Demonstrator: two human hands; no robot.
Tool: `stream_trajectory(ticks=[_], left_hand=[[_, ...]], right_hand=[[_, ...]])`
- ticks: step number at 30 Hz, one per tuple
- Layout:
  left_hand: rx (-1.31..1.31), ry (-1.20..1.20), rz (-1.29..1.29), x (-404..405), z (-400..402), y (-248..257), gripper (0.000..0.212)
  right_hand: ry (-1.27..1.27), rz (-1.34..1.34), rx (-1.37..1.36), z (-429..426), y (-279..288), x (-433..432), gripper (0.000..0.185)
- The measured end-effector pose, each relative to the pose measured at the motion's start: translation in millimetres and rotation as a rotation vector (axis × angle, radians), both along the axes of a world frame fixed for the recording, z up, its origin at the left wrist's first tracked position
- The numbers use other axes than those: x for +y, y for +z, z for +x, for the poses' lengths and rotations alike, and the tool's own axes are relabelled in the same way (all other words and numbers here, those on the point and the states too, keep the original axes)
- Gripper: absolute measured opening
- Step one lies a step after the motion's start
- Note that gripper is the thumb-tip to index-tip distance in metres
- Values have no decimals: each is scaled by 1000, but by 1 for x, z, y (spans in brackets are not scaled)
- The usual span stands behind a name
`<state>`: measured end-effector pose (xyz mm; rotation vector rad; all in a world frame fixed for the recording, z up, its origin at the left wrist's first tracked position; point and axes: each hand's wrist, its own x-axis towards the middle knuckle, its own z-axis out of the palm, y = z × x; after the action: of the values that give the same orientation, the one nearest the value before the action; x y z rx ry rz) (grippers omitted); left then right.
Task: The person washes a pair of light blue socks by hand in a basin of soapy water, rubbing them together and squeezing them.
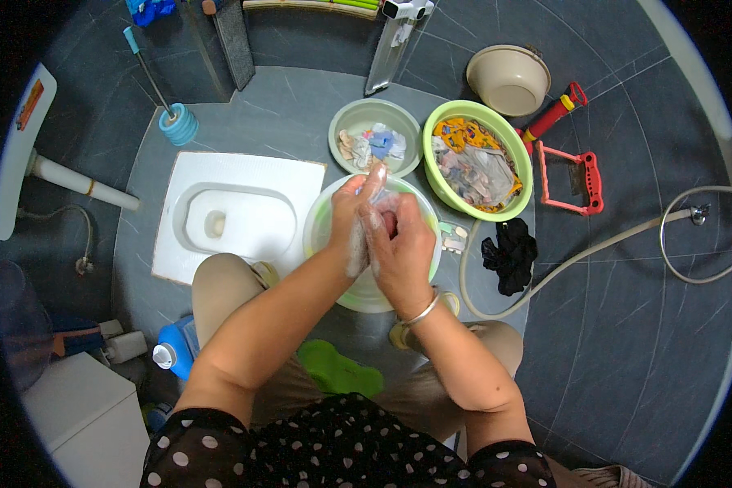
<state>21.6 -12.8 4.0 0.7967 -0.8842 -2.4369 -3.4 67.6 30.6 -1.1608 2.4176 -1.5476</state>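
My left hand and my right hand press together over a pale plastic basin with green tints. White suds coat the fingers and the left wrist. Between them is a small, soapy, pale cloth, mostly hidden by my fingers. The right fingers are curled over it and the right thumb points up along the left palm. A silver bangle circles my right wrist. The hands hide much of the basin's inside, so its contents are hard to tell.
Beyond are a grey-green basin of small cloths and a lime-green basin of wet laundry. A squat toilet lies left. To the right are a hose and a black plastic bag. A blue bottle stands by my left leg.
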Motion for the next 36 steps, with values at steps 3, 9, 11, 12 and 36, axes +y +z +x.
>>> stream_trajectory(ticks=[3,9,11,12,36], left_hand=[[-50,64,-22,11,-4,-3,26],[87,5,42,0,3,-9,30],[128,-38,69,-7,5,-18,29],[86,-4,65,0,4,-15,29],[151,-60,64,-9,4,-17,31]], right_hand=[[-131,23,-46,-13,-11,-7,17],[-132,-40,-57,-4,-11,-12,13],[-31,-167,94,10,-11,-10,13],[-47,-105,157,-1,-17,-6,11],[-36,-24,-210,3,-13,-8,20]])
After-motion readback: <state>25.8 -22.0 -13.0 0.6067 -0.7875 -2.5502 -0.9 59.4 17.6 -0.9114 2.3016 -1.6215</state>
